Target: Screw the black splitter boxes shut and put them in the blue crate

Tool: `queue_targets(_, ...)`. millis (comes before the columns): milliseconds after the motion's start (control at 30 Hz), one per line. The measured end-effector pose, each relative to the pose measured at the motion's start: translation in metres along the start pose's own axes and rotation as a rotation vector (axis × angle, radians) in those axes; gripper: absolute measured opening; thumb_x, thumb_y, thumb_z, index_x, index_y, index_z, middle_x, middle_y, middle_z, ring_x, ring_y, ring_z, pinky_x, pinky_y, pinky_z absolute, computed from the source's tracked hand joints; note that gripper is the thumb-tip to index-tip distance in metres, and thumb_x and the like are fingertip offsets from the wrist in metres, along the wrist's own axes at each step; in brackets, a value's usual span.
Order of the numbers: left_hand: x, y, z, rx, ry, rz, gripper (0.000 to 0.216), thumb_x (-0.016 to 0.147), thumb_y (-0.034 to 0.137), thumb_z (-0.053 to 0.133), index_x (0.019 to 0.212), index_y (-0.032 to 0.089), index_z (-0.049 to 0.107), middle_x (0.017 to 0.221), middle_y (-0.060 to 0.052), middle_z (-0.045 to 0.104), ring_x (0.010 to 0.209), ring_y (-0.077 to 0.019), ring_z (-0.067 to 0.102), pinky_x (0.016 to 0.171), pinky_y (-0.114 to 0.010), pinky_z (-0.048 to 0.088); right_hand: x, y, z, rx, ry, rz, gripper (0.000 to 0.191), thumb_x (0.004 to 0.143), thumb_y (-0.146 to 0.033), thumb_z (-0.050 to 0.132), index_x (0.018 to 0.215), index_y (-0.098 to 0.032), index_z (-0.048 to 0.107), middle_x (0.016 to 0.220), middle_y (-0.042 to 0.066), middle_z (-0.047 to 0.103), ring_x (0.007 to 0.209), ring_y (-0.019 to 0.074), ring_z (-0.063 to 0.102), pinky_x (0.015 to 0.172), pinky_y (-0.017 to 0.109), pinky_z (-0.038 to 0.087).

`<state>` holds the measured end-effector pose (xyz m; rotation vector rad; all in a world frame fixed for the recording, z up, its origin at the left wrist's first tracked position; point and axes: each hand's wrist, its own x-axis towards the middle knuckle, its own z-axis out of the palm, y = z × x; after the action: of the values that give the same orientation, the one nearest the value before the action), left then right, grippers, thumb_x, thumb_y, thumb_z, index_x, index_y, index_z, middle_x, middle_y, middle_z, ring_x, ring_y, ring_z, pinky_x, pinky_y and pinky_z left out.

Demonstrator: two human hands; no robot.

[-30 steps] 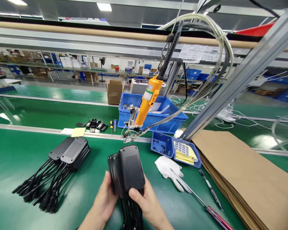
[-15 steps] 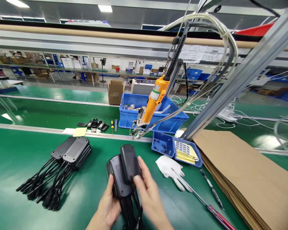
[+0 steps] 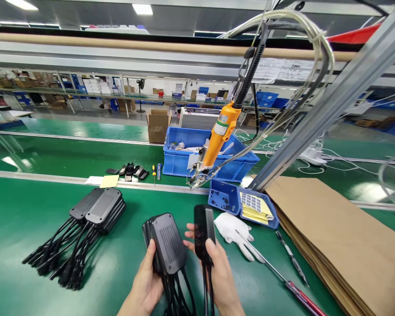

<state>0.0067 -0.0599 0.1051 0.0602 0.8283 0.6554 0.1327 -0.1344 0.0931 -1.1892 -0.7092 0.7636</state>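
Observation:
In the head view my left hand (image 3: 145, 276) is closed around a stack of black ribbed plastic boxes (image 3: 168, 243), their cables hanging down toward me. My right hand (image 3: 221, 270) grips a single black box (image 3: 203, 232) of the same sort, turned on edge, with its cables below. A gap separates this box from the stack. To the left lie two piles of similar cabled boxes (image 3: 103, 206), cables pointing toward the front left. A white glove (image 3: 232, 228) lies to the right of my right hand, with a long screwdriver (image 3: 299, 294) across it.
An orange power screwdriver (image 3: 219, 131) hangs over the bench before a large blue crate (image 3: 177, 162). Small blue bins (image 3: 224, 195) hold screws and yellow label sheets. Cardboard sheets (image 3: 342, 219) and a pen-like tool (image 3: 292, 259) lie right. Small black parts (image 3: 131, 171) lie behind.
My right hand has moved right, taking one box off the front of the stack and turning it on edge. The left hand still holds the stack. The hanging power screwdriver has shifted slightly right.

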Motion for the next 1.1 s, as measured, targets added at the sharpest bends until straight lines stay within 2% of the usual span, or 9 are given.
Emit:
queue_targets(67, 0.0, -0.003, -0.001, 0.057, 0.008, 0.051, 0.049, 0.098, 0.032, 0.055, 0.139, 0.004, 0.053, 0.11, -0.018, 0.074, 0.108, -0.0302, 0.069, 0.111, -0.046, 0.046, -0.001, -0.001, 0.001, -0.126, -0.016, -0.02, 0.055, 0.095, -0.053, 0.045, 0.141, -0.023, 0.051, 0.141, 0.014, 0.055, 0.123, 0.0296, 0.06, 0.104, 0.049, 0.052)
queue_targets(200, 0.005, -0.006, -0.012, 0.174, -0.08, 0.204, 0.062, 0.075, 0.033, 0.085, 0.129, 0.013, 0.064, 0.12, -0.014, 0.071, 0.121, -0.031, 0.062, 0.112, -0.04, 0.045, -0.006, 0.001, 0.005, -0.513, -0.119, -0.069, 0.113, 0.067, -0.032, 0.08, 0.159, -0.031, 0.015, 0.158, 0.012, 0.032, 0.144, 0.0346, 0.036, 0.116, 0.057, 0.037)
queue_targets(367, 0.01, 0.002, -0.023, 0.139, -0.19, 0.012, 0.066, 0.074, 0.05, 0.083, 0.122, 0.008, 0.068, 0.119, -0.019, 0.071, 0.123, -0.0354, 0.06, 0.111, -0.045, 0.046, -0.009, 0.007, -0.005, -0.158, -0.077, 0.038, 0.076, 0.088, -0.049, 0.06, 0.152, -0.022, 0.029, 0.134, 0.016, 0.059, 0.113, 0.0292, 0.066, 0.102, 0.048, 0.054)
queue_targets(567, 0.003, -0.001, -0.022, 0.296, -0.18, 0.301, 0.068, 0.07, 0.047, 0.087, 0.128, 0.02, 0.065, 0.132, -0.01, 0.066, 0.132, -0.0302, 0.053, 0.116, -0.039, 0.041, -0.012, 0.015, 0.009, -0.351, -0.051, -0.121, 0.121, 0.062, -0.033, 0.085, 0.158, -0.029, 0.011, 0.161, 0.012, 0.029, 0.146, 0.0344, 0.033, 0.12, 0.054, 0.033)
queue_targets(700, 0.002, 0.003, -0.021, 0.244, -0.231, 0.149, 0.067, 0.07, 0.064, 0.079, 0.111, 0.012, 0.073, 0.127, -0.016, 0.067, 0.13, -0.0348, 0.054, 0.117, -0.042, 0.039, -0.013, 0.024, 0.005, -0.001, -0.035, -0.07, 0.095, 0.079, -0.05, 0.07, 0.154, -0.023, 0.018, 0.132, 0.017, 0.061, 0.113, 0.0322, 0.066, 0.099, 0.051, 0.055)
queue_targets(800, -0.001, 0.001, -0.017, 0.25, -0.206, 0.115, 0.066, 0.071, 0.065, 0.078, 0.112, 0.013, 0.074, 0.133, -0.015, 0.064, 0.135, -0.0333, 0.049, 0.119, -0.04, 0.037, -0.015, 0.026, 0.005, -0.176, 0.025, -0.133, 0.098, 0.074, -0.042, 0.076, 0.154, -0.027, 0.02, 0.141, 0.016, 0.054, 0.125, 0.0337, 0.058, 0.108, 0.055, 0.048)
queue_targets(900, -0.008, -0.007, -0.011, 0.341, -0.158, 0.329, 0.06, 0.073, 0.05, 0.084, 0.126, 0.026, 0.067, 0.145, -0.005, 0.056, 0.143, -0.0273, 0.039, 0.123, -0.038, 0.029, -0.016, 0.023, 0.011, -0.316, 0.036, -0.145, 0.116, 0.06, -0.024, 0.084, 0.156, -0.031, 0.02, 0.157, 0.011, 0.036, 0.144, 0.0334, 0.038, 0.118, 0.052, 0.036)
queue_targets(967, -0.014, -0.008, -0.009, 0.353, -0.177, 0.378, 0.058, 0.076, 0.048, 0.083, 0.128, 0.026, 0.067, 0.144, -0.005, 0.057, 0.144, -0.0265, 0.037, 0.124, -0.038, 0.025, -0.014, 0.022, 0.012, -0.129, 0.052, -0.091, 0.117, 0.06, -0.029, 0.085, 0.155, -0.027, 0.017, 0.15, 0.014, 0.047, 0.136, 0.0323, 0.049, 0.112, 0.049, 0.045)
queue_targets(1100, -0.017, 0.005, -0.006, 0.263, -0.277, 0.169, 0.056, 0.091, 0.057, 0.061, 0.122, 0.011, 0.07, 0.131, -0.016, 0.065, 0.132, -0.0301, 0.053, 0.122, -0.043, 0.032, -0.012, 0.027, 0.003, 0.183, 0.078, -0.007, 0.093, 0.067, -0.044, 0.084, 0.142, -0.02, 0.035, 0.125, 0.015, 0.067, 0.113, 0.0305, 0.067, 0.096, 0.043, 0.057)
